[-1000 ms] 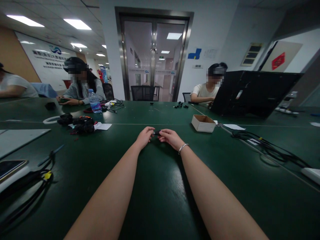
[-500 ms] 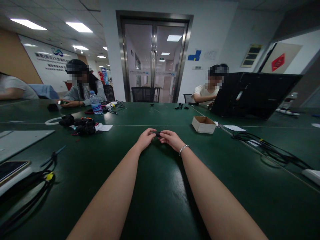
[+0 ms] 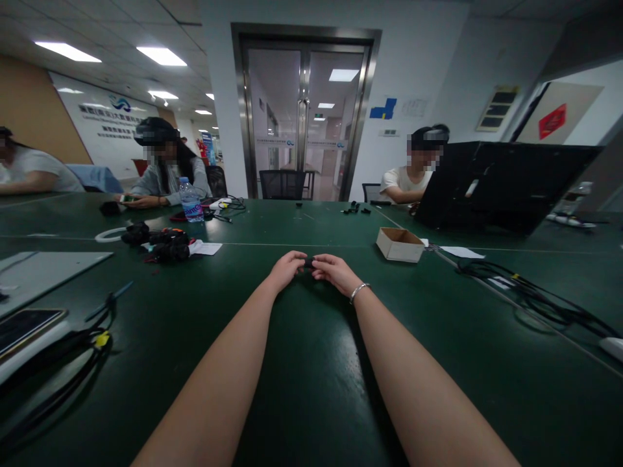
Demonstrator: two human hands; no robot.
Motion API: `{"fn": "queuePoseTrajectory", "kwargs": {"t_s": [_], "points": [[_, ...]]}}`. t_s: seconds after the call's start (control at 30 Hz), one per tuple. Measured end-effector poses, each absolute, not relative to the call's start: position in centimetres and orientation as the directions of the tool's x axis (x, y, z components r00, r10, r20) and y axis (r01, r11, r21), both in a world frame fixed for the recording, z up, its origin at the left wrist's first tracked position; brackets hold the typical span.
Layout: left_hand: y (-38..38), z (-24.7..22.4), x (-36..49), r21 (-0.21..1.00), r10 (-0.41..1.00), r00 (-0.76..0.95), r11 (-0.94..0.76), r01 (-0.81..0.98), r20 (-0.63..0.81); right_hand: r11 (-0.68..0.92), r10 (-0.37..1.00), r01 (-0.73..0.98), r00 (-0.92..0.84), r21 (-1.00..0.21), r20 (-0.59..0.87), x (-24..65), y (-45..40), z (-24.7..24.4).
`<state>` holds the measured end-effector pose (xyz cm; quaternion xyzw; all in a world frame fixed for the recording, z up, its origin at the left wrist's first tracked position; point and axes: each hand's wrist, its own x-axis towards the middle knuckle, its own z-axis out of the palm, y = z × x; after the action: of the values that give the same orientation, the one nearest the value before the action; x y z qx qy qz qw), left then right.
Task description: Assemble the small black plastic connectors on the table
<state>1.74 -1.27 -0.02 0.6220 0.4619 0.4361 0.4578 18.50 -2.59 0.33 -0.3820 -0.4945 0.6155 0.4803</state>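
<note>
A small black piece (image 3: 309,263) is held between my two hands, just above the green table (image 3: 311,363). It is too small for me to make out its kind. My left hand (image 3: 287,270) pinches its left end with thumb and fingers. On the other side, my right hand (image 3: 337,272), with a silver bangle at the wrist, closes its fingertips on the right end. The fingers hide part of the piece. Right of my hands stands an open cardboard box (image 3: 400,246). Several small black pieces (image 3: 355,208) lie farther back on the table.
Left are a water bottle (image 3: 191,200), a tangle of black gear (image 3: 165,243), a phone (image 3: 32,324) and cables (image 3: 100,340). Right are coiled black cables (image 3: 525,285) and a large black panel (image 3: 501,185). Co-workers sit across the table, one (image 3: 165,168) left, another (image 3: 409,178) right.
The whole view has shifted slightly, so the surroundings sit a little farther right. My hands keep nearly the same pose around the small black piece.
</note>
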Motion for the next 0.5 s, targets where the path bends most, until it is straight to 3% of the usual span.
{"fn": "queuePoseTrajectory", "kwargs": {"t_s": [0.23, 0.5], "points": [[-1.1, 0.7, 1.4, 0.977, 0.960, 0.279, -0.076, 0.198, 0.018, -0.041, 0.973, -0.202, -0.232, -0.979, 0.007, 18.5, -2.4, 0.3], [-2.1, 0.6, 1.3, 0.966, 0.944, 0.316, -0.166, 0.196, 0.098, -0.022, 0.979, -0.233, -0.204, -0.972, 0.027, 18.6, -2.3, 0.2]]}}
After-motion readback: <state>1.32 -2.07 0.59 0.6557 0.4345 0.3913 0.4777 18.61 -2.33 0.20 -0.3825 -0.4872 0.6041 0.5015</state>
